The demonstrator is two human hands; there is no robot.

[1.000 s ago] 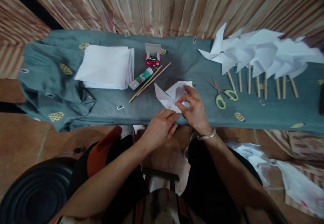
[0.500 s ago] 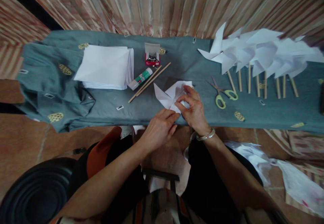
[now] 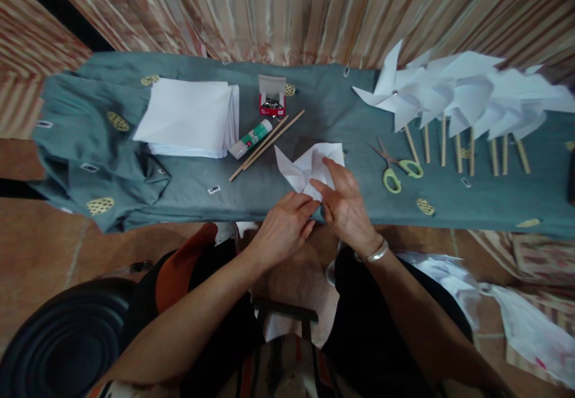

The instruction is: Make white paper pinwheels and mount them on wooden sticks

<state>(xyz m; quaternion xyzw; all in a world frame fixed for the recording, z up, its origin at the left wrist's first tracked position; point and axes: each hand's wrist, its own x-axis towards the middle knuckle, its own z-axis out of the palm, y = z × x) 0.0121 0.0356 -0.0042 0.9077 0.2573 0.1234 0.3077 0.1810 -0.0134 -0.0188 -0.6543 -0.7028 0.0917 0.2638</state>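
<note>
White folded paper (image 3: 308, 167) lies on the grey-green cloth (image 3: 202, 182) near its front edge. The right hand (image 3: 345, 206) rests half-open across it, fingers spread; the left hand (image 3: 283, 227) pinches its near corner. Scissors (image 3: 395, 167) lie at 3 o'clock, 2 sticks (image 3: 267, 145) at 10 o'clock.

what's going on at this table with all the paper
A person seated at a table covered in grey-green cloth works a folded white paper piece with both hands: the left hand touches its near edge, the right hand lies on its right side, fingers spread. Scissors, a glue stick, two wooden sticks and a paper stack lie around; finished pinwheels lie in a row at right.
</note>
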